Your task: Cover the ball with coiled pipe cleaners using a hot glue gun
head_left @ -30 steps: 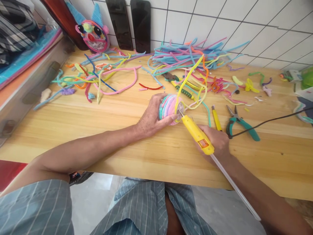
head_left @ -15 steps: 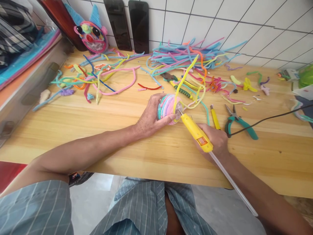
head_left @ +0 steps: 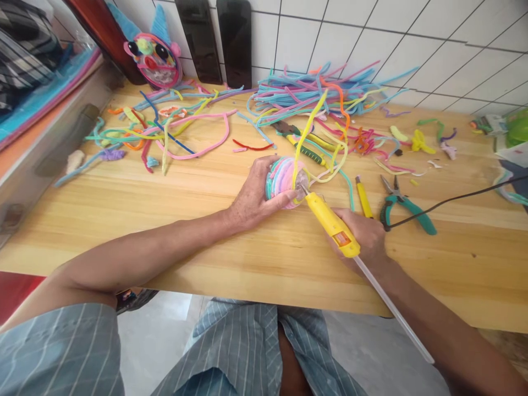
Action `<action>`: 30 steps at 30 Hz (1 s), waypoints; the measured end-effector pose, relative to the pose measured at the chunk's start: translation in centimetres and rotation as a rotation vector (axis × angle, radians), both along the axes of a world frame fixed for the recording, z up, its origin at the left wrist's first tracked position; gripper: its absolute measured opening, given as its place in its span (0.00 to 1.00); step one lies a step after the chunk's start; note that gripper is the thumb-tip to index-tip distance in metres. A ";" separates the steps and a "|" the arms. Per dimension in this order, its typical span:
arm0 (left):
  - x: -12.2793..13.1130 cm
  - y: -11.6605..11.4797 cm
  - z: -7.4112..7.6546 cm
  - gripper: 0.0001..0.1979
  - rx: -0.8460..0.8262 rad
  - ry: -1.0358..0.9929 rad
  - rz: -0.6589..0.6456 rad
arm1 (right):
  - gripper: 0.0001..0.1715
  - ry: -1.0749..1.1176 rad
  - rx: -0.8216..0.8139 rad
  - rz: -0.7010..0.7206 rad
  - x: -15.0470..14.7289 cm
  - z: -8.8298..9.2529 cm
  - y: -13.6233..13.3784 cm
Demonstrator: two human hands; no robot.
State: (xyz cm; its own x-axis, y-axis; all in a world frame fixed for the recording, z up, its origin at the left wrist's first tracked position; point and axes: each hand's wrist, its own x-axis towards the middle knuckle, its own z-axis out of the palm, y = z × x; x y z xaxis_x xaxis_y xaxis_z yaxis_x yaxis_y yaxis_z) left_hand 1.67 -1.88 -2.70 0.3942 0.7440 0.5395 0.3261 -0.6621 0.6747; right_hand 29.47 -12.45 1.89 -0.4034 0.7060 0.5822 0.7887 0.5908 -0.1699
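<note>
The single camera is sitting on the person's head, looking forward and down at near range over the shirt [head_left: 243,346], past the left hand [head_left: 256,192] and right hand [head_left: 365,234], across the table [head_left: 165,195] to the tiled wall [head_left: 412,16].

Place: a handicraft work corner; home or small workshop, cannot tell. Evidence: wooden desk [head_left: 256,269] against a white tiled wall [head_left: 313,36], strewn with fuzzy craft stems [head_left: 305,96] and teal-handled pliers [head_left: 416,213]; yellow glue gun [head_left: 330,219] above it; eared craft figure [head_left: 159,65] standing at the back.
</note>
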 end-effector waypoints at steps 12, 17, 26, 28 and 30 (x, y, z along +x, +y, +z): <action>0.0 0.1 -0.1 0.41 -0.031 -0.006 0.002 | 0.10 0.078 0.029 -0.027 0.0 -1.4 -0.3; -0.1 0.0 0.1 0.42 -0.035 0.006 -0.002 | 0.08 0.085 0.032 -0.011 0.0 -1.0 0.0; -0.1 0.0 0.2 0.41 -0.029 0.008 -0.017 | 0.08 0.100 0.018 -0.092 0.3 -2.2 -0.2; -0.2 0.0 0.3 0.41 -0.032 0.012 -0.021 | 0.08 0.120 0.016 -0.101 0.4 -2.2 0.0; -0.2 0.0 0.3 0.42 -0.037 0.011 -0.021 | 0.08 0.134 0.027 -0.092 0.5 -2.2 0.1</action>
State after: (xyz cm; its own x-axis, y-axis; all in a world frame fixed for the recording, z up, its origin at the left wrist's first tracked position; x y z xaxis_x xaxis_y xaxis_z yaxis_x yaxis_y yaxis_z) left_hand 1.47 -1.91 -2.39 0.4156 0.7550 0.5072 0.3197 -0.6433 0.6957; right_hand 29.95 -12.32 -0.30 -0.2551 0.7199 0.6456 0.8114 0.5225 -0.2620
